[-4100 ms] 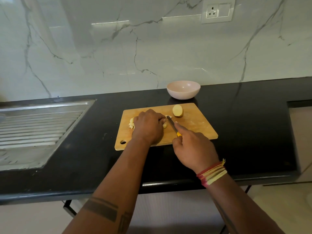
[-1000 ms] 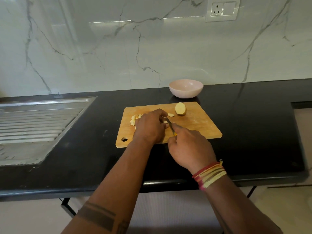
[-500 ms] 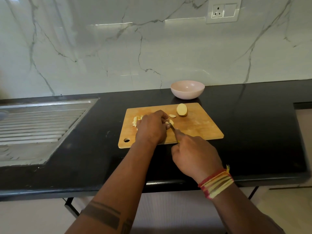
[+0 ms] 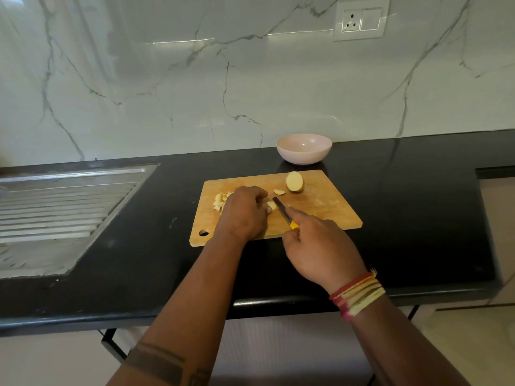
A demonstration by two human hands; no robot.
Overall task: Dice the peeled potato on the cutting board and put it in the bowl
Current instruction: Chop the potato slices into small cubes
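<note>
On the wooden cutting board [image 4: 328,210], my left hand [image 4: 243,211] holds down a small potato piece [image 4: 271,204] with curled fingers. My right hand [image 4: 316,243] grips a yellow-handled knife [image 4: 282,211], its blade set against that piece. A potato half [image 4: 294,182] stands at the board's far edge with a thin slice [image 4: 279,192] beside it. Cut bits [image 4: 220,200] lie piled left of my left hand. Behind the board sits the pink bowl [image 4: 304,148], with nothing visible inside.
The board lies on a black counter [image 4: 404,213]. A steel sink drainboard [image 4: 58,207] fills the counter's left side. A marble wall with a socket plate [image 4: 361,20] rises behind the bowl. The counter's front edge runs just below my wrists.
Over four seconds a thin slice has appeared beside the potato half. My right hand has shifted the knife slightly along the piece that my left hand holds.
</note>
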